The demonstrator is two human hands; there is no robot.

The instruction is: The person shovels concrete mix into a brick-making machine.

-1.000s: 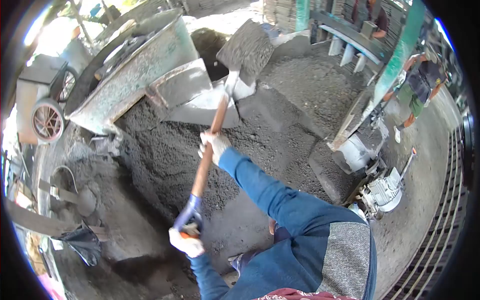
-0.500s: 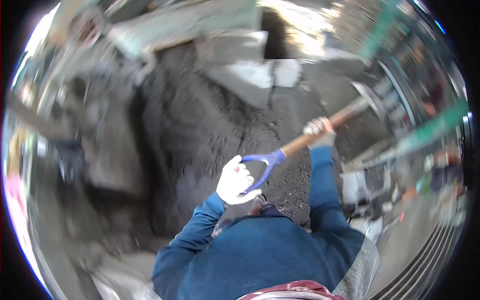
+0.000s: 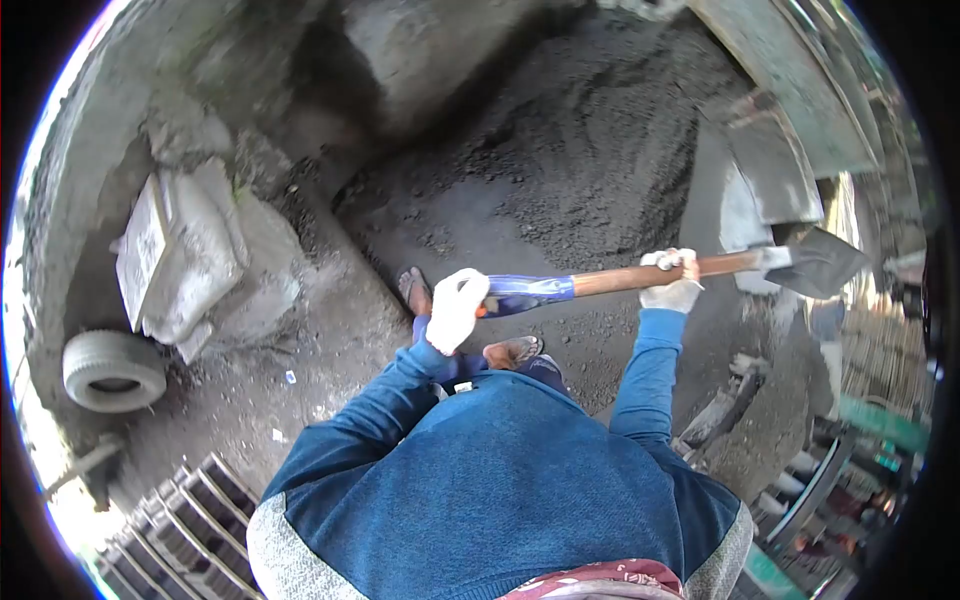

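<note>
A shovel [image 3: 620, 281] lies nearly level across the front of my body, its dark blade [image 3: 822, 263] out to the right. My left hand [image 3: 458, 310], in a white glove, is closed on the blue grip at the handle's end. Farther along, my right hand [image 3: 671, 279], gloved too, wraps around the brown wooden shaft. Dark loose material [image 3: 600, 150] is heaped on the ground beyond the shovel. No load can be made out on the blade.
Broken pale slabs [image 3: 190, 255] and a tire [image 3: 114, 371] lie to the left. A low ledge [image 3: 345, 265] runs beside my sandaled feet [image 3: 513, 352]. Leaning boards [image 3: 790, 90] stand at the upper right. Metal bars [image 3: 190, 520] show at lower left.
My view has turned, so the dark heap now appears ahead and to the right. The shovel has gone from slanting up right to nearly level, both hands still on it.
</note>
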